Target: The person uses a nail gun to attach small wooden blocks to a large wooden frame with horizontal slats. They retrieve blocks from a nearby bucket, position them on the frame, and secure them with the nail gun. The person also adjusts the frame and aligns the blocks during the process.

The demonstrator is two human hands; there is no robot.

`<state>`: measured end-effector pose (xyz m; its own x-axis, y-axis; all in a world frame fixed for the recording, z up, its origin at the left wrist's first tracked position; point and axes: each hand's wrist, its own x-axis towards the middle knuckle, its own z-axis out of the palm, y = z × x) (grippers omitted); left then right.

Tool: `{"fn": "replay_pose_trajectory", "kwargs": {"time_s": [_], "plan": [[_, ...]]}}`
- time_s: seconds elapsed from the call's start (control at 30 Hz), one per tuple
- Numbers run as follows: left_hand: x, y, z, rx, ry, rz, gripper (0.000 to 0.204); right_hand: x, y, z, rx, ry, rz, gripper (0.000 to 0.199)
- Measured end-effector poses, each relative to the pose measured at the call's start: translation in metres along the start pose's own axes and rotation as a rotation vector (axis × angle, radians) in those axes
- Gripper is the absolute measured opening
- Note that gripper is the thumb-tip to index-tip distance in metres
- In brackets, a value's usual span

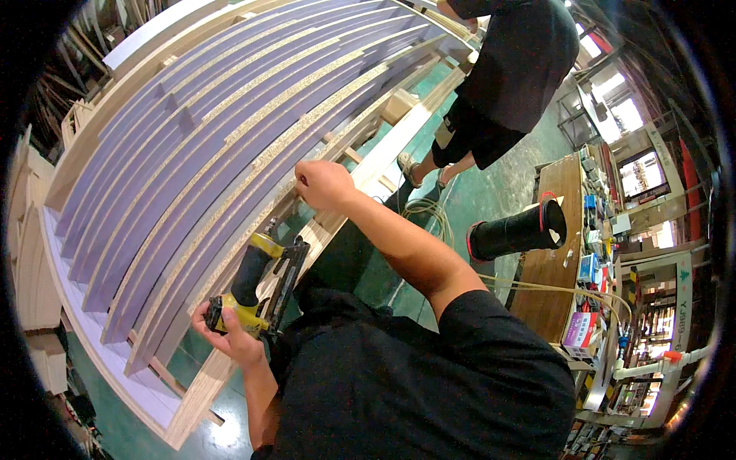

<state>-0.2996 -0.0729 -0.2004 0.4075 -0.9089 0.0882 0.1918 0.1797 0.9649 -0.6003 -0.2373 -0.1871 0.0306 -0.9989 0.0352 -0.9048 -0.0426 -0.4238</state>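
Note:
My left hand [228, 331] grips a yellow and black nail gun [257, 287], its nose resting against a pale wooden frame rail [201, 387]. My right hand [322, 184] is farther up the same frame, fingers pinched on the edge of a wooden slat [360, 126]. Several long strips of grey-purple faced particle board [207, 146] lie side by side across the frame, to the left of both hands. My black sleeve and chest fill the lower middle of the view.
Another person in black clothes and sandals [506, 69] stands at the frame's far end. A coiled pale air hose [429, 215] lies on the green floor. At the right, a wooden bench [556, 268] carries a black rubber boot [517, 231]; cluttered shelves stand behind.

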Motion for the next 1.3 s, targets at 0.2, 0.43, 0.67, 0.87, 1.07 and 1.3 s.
{"fn": "replay_pose_trajectory", "kwargs": {"time_s": [0.2, 0.43, 0.67, 0.87, 1.07, 1.3], "plan": [[-0.004, 0.002, 0.005, 0.002, 0.012, -0.026, 0.032, 0.001, 0.003, -0.002, -0.002, -0.012, 0.018, 0.018], [-0.002, 0.001, 0.006, 0.023, 0.012, -0.015, 0.033, 0.006, 0.007, 0.003, 0.02, 0.007, -0.01, 0.017], [-0.002, -0.001, 0.006, -0.032, -0.008, -0.035, 0.034, 0.0, 0.002, -0.008, 0.005, -0.039, 0.051, 0.019], [-0.002, -0.002, 0.007, -0.048, -0.014, -0.039, 0.034, 0.0, 0.003, -0.009, -0.011, -0.036, 0.039, 0.018], [-0.002, -0.003, 0.006, 0.018, 0.0, -0.029, 0.035, -0.001, 0.003, -0.01, 0.003, -0.031, 0.02, 0.018], [-0.003, -0.008, 0.005, 0.039, 0.013, 0.019, 0.037, -0.006, -0.001, -0.014, 0.016, -0.022, 0.024, 0.017]]}}
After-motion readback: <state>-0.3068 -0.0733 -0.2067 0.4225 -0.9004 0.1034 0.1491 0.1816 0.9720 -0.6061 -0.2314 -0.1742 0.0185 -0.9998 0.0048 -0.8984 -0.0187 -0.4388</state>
